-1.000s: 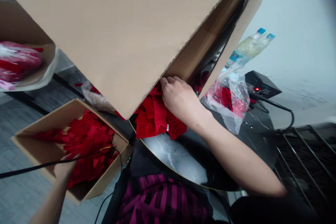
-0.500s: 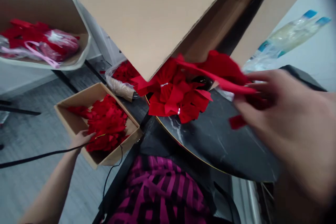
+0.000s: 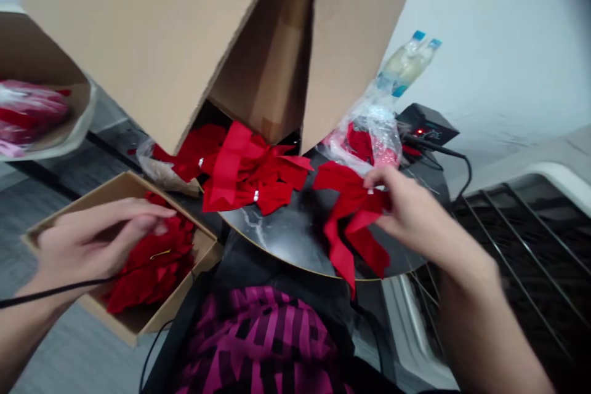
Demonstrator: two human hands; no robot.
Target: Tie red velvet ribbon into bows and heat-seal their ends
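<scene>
Have lifted the left hand (image 3: 92, 240) up off the red pieces (image 3: 154, 286) in the small carton (image 3: 204, 252) since half a second ago, and have brought the right hand (image 3: 410, 203) inward over the table (image 3: 290, 240) from its blurred spot close to the lens. Now pinch a red bow (image 3: 341, 181) between right thumb and fingers, at its glinting silvery band (image 3: 370, 191), above the glossy, dark, marble-patterned tabletop, with flat ribbon tails hanging toward the thin gold edge. Hold the left fingers close together and nearly straight over the small carton, thumb drawn up beside them; cannot tell of anything pinched between the tips.

Can see, left of the held bow, more red bows (image 3: 277, 194) heaped on the table, matte and cloth-like, with broad folded loops and small bright bands, by the gaping flaps of a big cardboard box (image 3: 129, 31), smooth-faced and raw-edged. Can also pick out, beyond the right hand, a crinkled clear plastic bag (image 3: 388, 129) with red contents, a boxy black device (image 3: 429, 123) with a red light, and slim see-through bottles (image 3: 404, 56) with blue caps.
</scene>
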